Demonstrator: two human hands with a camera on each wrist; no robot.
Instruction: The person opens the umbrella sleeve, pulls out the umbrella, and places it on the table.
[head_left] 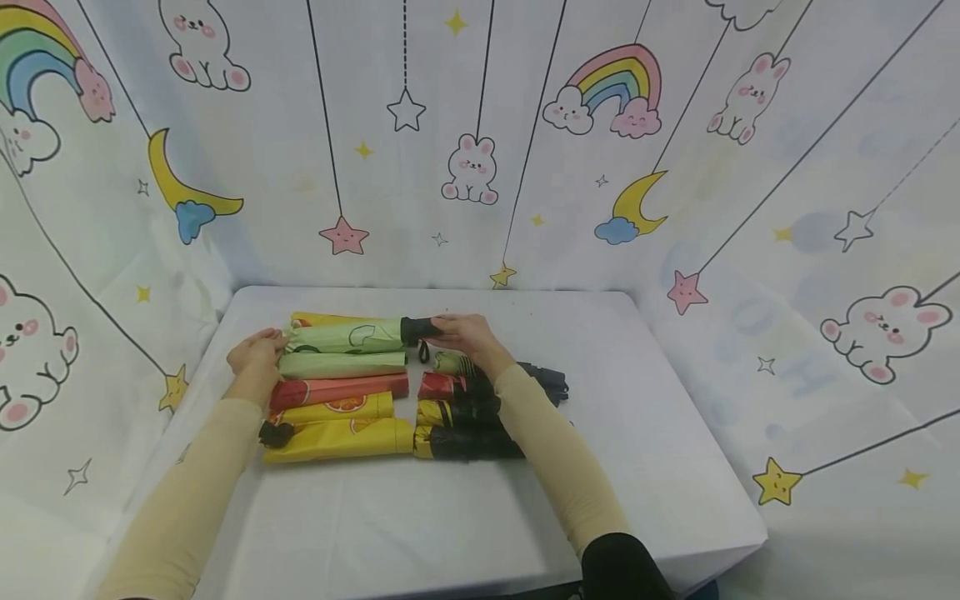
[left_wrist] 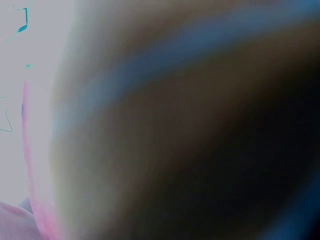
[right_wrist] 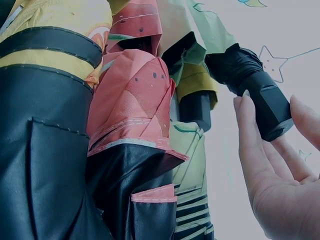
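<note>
At the back of the row lies a light green folding umbrella with a black handle. My left hand holds its left end, fingers bent around the fabric; in the left wrist view everything close is a dark blur. My right hand pinches the black handle between thumb and fingers, and a small black loop hangs beneath it. Just in front lie a second light green umbrella, a red one and yellow ones with orange-slice prints.
Right of the umbrellas sits a row of black pieces with fruit-print fabric ends, yellow, red and green striped, partly under my right forearm. A white cloth covers the table. Printed curtains stand around its back and sides.
</note>
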